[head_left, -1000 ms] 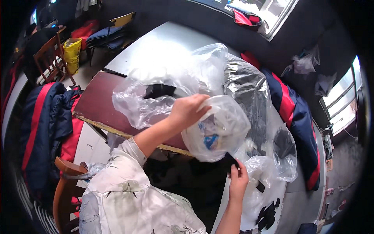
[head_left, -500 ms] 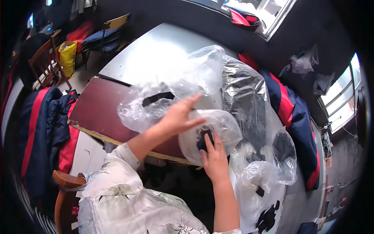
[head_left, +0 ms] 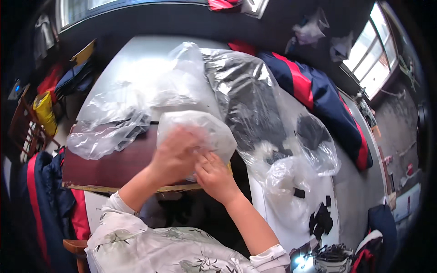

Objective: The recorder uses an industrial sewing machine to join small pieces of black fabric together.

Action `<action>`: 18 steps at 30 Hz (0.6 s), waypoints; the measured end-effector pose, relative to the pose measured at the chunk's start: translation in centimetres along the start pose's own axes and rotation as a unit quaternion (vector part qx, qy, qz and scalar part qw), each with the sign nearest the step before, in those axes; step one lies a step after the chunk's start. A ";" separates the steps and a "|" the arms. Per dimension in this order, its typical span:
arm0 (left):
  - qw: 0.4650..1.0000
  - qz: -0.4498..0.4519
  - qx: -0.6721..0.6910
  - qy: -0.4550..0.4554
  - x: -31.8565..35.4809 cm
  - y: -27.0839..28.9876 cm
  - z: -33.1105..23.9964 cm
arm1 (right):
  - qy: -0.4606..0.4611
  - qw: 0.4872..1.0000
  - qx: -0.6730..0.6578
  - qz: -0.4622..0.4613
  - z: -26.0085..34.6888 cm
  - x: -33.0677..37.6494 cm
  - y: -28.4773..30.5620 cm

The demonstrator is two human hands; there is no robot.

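A milky, translucent plastic bag (head_left: pixel 200 119) lies bunched over the right part of a dark red board (head_left: pixel 107 170) in front of me. My left hand (head_left: pixel 179 148) is on the bag, its fingers smeared by motion. Close beside it, my right hand (head_left: pixel 215 177) has its fingers curled and pinched on the bag's near edge. No dark piece shows in this bag; my hands cover part of it. A larger clear plastic bag (head_left: pixel 107 139) spreads over the board's left part, with something dark under or in it.
A clear-wrapped dark bundle (head_left: pixel 246 93) lies right of the hands. Several black pieces (head_left: pixel 321 219) and another plastic bag (head_left: pixel 284 179) rest on the white surface. A navy and red garment (head_left: pixel 314 98) lies beyond; similar clothing (head_left: pixel 48 195) hangs at left. A wooden chair (head_left: pixel 75 246) stands near-left.
The view has swung right. My hands have come together on the small bag; my right hand no longer presses a dark piece there. The larger bag now lies farther left on the board.
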State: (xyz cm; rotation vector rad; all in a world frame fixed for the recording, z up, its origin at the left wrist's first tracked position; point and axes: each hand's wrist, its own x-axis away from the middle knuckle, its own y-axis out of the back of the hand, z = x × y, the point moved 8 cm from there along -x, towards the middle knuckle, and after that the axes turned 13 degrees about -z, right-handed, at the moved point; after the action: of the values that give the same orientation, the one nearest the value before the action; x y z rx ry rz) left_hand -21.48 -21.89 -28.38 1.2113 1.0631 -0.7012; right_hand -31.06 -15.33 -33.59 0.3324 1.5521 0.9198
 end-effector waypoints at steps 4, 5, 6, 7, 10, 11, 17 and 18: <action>0.978 0.204 -0.038 0.035 4.7 -7.2 3.3 | -0.004 0.999 0.023 -0.037 -1.0 1.9 4.1; 0.957 0.247 -0.144 0.051 6.8 -8.4 6.8 | -0.025 0.997 0.031 -0.061 -2.0 2.9 5.8; 0.953 0.247 -0.159 0.076 7.4 -8.4 9.2 | -0.058 0.992 0.085 -0.076 -3.6 4.9 7.3; 0.948 0.246 -0.175 0.101 7.7 -8.3 11.4 | -0.097 0.984 0.123 -0.089 -5.0 6.8 9.0; 0.925 0.254 -0.238 0.150 6.1 -5.6 14.3 | -0.224 0.927 0.272 -0.131 -7.2 12.0 13.7; 0.926 0.231 -0.259 0.146 4.8 -5.2 13.9 | -0.298 0.901 0.284 -0.134 -8.0 13.6 15.1; 0.949 0.163 -0.259 0.081 0.9 -3.8 7.7 | -0.379 0.906 0.189 0.002 -10.0 20.1 13.1; 0.933 0.212 -0.253 0.143 -0.2 -4.6 5.9 | -0.382 0.907 0.179 -0.011 -9.7 20.1 13.0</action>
State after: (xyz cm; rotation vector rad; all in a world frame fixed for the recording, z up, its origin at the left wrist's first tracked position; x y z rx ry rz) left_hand -24.02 -28.74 -29.94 1.0503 1.0819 0.0941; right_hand -48.25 3.14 -39.05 0.8267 0.9684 0.3857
